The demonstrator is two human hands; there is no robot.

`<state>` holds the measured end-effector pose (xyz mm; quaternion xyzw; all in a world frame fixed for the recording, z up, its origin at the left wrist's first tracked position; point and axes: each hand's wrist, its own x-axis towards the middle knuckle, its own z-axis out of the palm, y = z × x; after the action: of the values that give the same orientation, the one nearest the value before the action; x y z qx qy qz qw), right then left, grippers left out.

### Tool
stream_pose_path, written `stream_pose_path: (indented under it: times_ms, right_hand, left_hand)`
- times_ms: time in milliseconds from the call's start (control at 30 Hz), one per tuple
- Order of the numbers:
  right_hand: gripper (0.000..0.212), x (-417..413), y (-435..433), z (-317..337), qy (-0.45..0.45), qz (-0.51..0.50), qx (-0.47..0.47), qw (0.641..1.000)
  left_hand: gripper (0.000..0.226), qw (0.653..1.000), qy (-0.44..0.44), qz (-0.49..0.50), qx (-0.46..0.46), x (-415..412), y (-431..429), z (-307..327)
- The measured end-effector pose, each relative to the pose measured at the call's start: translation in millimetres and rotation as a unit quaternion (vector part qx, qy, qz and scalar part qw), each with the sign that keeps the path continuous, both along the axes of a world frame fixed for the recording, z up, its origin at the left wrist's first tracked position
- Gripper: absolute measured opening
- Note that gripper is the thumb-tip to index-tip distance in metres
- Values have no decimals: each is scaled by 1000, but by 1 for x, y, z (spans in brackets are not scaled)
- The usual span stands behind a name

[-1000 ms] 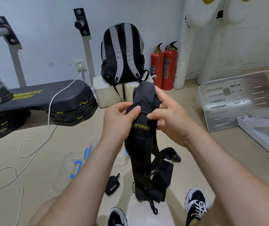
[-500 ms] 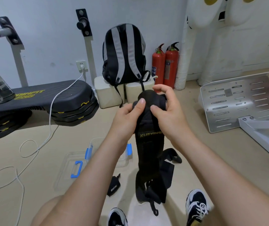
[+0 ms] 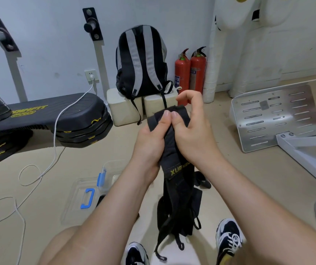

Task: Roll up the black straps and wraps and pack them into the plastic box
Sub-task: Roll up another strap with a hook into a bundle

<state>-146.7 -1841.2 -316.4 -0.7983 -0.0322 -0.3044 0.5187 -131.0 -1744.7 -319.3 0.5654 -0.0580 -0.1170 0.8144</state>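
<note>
Fingers [image 3: 166,116] of left hand [image 3: 149,144] and right hand [image 3: 193,138] pinch black strap [image 3: 179,190] — top seemingly rolled, tails dangling.

A black woven cloth strap [image 3: 179,190] with yellow printed lettering is seen at the centre, matt and coarse, its rolled upper end fuzzy. At 8 o'clock a transparent plastic box [image 3: 113,170] with glossy blue clips is found on the smooth, matt beige floor [image 3: 249,178]. A dully shining silver slotted metal plate [image 3: 271,117] is noted at 3 o'clock, gloss paint is shown on two red metal fire extinguishers [image 3: 190,71] at 1 o'clock, a black-and-grey cloth backpack [image 3: 141,62] at 12 o'clock appears matt, and a matt, ribbed finish is seen on the black step platform [image 3: 57,111] at 9 o'clock.
</note>
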Motion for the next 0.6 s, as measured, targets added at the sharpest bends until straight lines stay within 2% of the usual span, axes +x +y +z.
stream_pose_path:
  times_ms: [67,133,200,233,300,367,433,500,533,600]
  right_hand:
    - [27,1,-2,-3,41,4,21,999]
    - [34,1,-7,-2,146,9,119,982]
    - [49,2,-12,-4,242,37,188,951]
    - [55,2,-13,-6,250,48,180,950]
    - [55,2,-12,-9,213,44,128,968]
    - [48,4,-9,-6,180,17,67,981]
    - [38,4,-7,-2,155,-15,-28,987]
    - [23,1,-4,-1,143,-62,-144,977]
    - [21,-3,-2,-1,136,-83,-191,968]
    - [34,-9,-1,-1,137,-77,-232,960]
  left_hand:
    - [18,993,-80,70,55,0,-1,1]
    - [23,969,-163,138,123,1,-2,2]
    - [26,959,-175,165,148,2,-3,2]
    - [26,965,-151,157,148,2,-3,2]
    - [26,983,-65,114,132,1,-4,4]
    - [23,987,-33,78,135,3,-3,3]
    - [23,980,-66,92,166,6,-1,0]
    - [29,955,-132,135,231,8,-1,-2]
    - [35,936,-159,158,271,9,-1,-3]
    - [44,905,-175,188,338,13,0,0]
